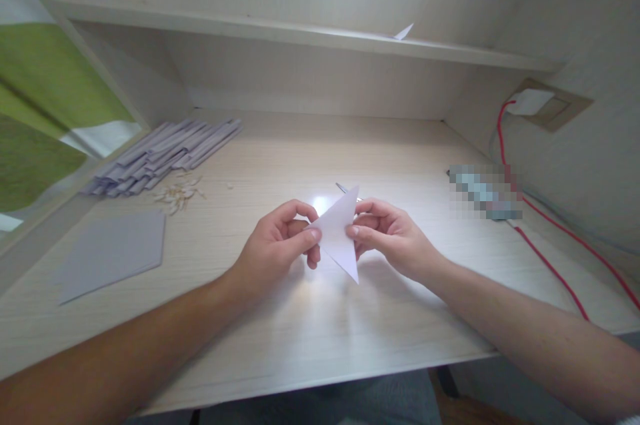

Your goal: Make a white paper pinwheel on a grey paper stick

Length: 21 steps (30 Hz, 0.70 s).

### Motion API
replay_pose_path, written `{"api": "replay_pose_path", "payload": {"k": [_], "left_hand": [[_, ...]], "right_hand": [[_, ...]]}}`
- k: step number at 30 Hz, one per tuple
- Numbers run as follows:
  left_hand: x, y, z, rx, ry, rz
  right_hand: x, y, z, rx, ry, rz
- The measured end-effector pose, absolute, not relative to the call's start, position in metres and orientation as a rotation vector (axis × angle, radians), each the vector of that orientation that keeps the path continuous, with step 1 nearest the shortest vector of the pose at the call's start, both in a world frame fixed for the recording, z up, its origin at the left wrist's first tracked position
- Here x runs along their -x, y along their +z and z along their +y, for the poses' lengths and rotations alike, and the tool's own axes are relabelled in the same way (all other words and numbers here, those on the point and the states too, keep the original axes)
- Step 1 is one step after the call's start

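Note:
A white sheet of paper folded into a triangle [337, 228] is held up between both hands over the desk. My left hand [283, 235] pinches its left corner between thumb and fingers. On the opposite side, my right hand [387, 232] grips the paper's right edge, thumb in front and fingers behind. Just behind the paper, the tip of a thin metal tool [343, 188] shows on the desk; the rest of it is hidden by the paper and the right hand.
At the back left lie several folded paper strips [165, 155], with small pale pieces [180, 193] beside them. A stack of paper sheets [115, 252] is at left. Right: a blurred-out device [483, 192] and red cable [555, 272]. A paper scrap [404, 32] sits on the shelf edge [300, 35].

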State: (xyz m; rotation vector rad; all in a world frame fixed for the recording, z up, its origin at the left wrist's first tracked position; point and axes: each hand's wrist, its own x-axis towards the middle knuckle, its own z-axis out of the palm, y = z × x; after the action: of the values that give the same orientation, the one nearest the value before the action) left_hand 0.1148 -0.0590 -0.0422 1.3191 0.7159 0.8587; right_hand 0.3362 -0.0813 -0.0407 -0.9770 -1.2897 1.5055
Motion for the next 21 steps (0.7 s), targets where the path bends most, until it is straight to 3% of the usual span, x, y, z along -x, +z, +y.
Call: {"api": "replay_pose_path", "payload": {"k": [14,21], "left_hand": [[-0.1145,-0.0454,-0.0612,-1.417,0.838,0.744],[-0.1155,-0.0368,-0.0581,-1.379,0.997,0.867]], "right_hand": [[-0.337,-0.0428,-0.0813,0.969,1.549,-1.323],[-0.3358,-0.0404,-0.0844,1.043,1.745,-1.421]]}}
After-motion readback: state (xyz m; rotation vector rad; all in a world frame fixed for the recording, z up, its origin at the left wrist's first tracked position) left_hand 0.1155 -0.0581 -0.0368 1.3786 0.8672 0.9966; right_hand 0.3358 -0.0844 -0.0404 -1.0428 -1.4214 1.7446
